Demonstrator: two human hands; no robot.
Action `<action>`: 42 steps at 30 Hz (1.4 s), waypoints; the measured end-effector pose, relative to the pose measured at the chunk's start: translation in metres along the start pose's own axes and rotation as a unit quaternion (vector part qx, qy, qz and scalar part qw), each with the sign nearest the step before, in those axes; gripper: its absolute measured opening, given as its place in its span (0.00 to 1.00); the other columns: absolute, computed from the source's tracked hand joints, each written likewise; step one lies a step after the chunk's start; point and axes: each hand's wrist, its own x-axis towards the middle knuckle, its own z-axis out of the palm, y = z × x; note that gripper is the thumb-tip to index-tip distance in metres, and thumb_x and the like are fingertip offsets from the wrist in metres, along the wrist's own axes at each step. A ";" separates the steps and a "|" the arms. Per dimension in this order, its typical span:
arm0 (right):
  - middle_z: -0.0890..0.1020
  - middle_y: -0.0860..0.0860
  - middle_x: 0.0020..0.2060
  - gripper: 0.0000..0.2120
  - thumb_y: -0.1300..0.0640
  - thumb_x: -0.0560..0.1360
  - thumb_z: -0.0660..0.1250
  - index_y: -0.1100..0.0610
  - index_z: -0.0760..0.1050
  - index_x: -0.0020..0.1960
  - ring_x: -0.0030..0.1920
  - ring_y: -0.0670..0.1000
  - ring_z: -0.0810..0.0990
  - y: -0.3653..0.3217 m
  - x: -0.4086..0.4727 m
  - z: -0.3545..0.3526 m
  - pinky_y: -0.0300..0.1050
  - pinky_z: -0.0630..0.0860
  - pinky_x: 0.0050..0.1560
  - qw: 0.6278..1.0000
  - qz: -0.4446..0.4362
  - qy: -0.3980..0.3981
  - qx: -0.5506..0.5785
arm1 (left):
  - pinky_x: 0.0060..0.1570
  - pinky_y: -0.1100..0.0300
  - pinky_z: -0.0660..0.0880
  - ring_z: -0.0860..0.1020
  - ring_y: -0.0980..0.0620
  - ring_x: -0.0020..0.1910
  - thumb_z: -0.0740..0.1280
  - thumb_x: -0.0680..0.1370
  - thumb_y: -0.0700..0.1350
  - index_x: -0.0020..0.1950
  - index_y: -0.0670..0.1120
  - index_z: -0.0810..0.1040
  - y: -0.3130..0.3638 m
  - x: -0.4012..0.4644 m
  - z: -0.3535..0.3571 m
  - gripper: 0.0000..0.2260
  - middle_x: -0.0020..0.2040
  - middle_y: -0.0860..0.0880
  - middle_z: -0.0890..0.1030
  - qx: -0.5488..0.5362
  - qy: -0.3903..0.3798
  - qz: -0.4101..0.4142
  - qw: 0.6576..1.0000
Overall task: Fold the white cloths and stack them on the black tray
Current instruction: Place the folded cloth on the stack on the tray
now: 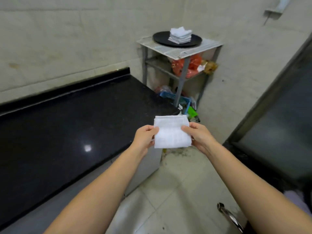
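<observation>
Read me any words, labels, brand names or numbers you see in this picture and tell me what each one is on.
None can be read.
Cloth held by the left hand and right hand: plain white, no label showing.
Black tray and the cloth stack on it: no markings.
Red bags on the rack: any print too blurred to read.
Blue basket and its clutter on the floor: too small and blurred.

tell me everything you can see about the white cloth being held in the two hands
The white cloth looks like soft terry fabric, folded into a near-square with layered edges showing along its top. It is held in the air, roughly flat and facing the camera, beyond the corner of the black counter and above the tiled floor. The left hand pinches its left edge and the right hand pinches its right edge, thumbs on top. Nothing else touches it.
</observation>
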 end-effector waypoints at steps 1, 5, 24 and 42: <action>0.79 0.55 0.39 0.05 0.62 0.76 0.66 0.57 0.75 0.42 0.36 0.53 0.77 -0.007 0.011 -0.018 0.45 0.75 0.37 1.000 -0.005 0.011 0.004 | 0.37 0.58 0.73 0.75 0.52 0.35 0.65 0.78 0.40 0.40 0.44 0.75 0.006 0.012 0.020 0.06 0.39 0.46 0.77 0.001 -0.009 0.003 1.000; 0.78 0.54 0.36 0.06 0.63 0.76 0.66 0.57 0.74 0.40 0.35 0.52 0.76 -0.039 0.063 -0.067 0.43 0.74 0.35 0.999 -0.034 0.034 0.017 | 0.40 0.55 0.75 0.75 0.50 0.38 0.65 0.78 0.40 0.41 0.44 0.74 0.037 0.069 0.079 0.06 0.41 0.44 0.77 0.018 -0.036 0.022 0.999; 0.80 0.49 0.38 0.02 0.60 0.75 0.67 0.56 0.78 0.47 0.38 0.47 0.78 -0.308 0.443 -0.134 0.39 0.74 0.36 0.968 -0.221 0.031 -0.111 | 0.32 0.54 0.75 0.75 0.49 0.35 0.65 0.77 0.40 0.39 0.42 0.73 0.291 0.412 0.217 0.07 0.37 0.44 0.75 0.105 0.037 0.231 0.967; 0.73 0.47 0.30 0.02 0.60 0.74 0.67 0.57 0.78 0.44 0.33 0.46 0.71 -0.405 0.728 -0.091 0.40 0.66 0.34 0.901 -0.275 -0.141 -0.306 | 0.21 0.64 0.72 0.72 0.52 0.22 0.65 0.76 0.39 0.34 0.45 0.66 0.370 0.618 0.229 0.13 0.29 0.43 0.72 0.123 0.238 0.150 0.952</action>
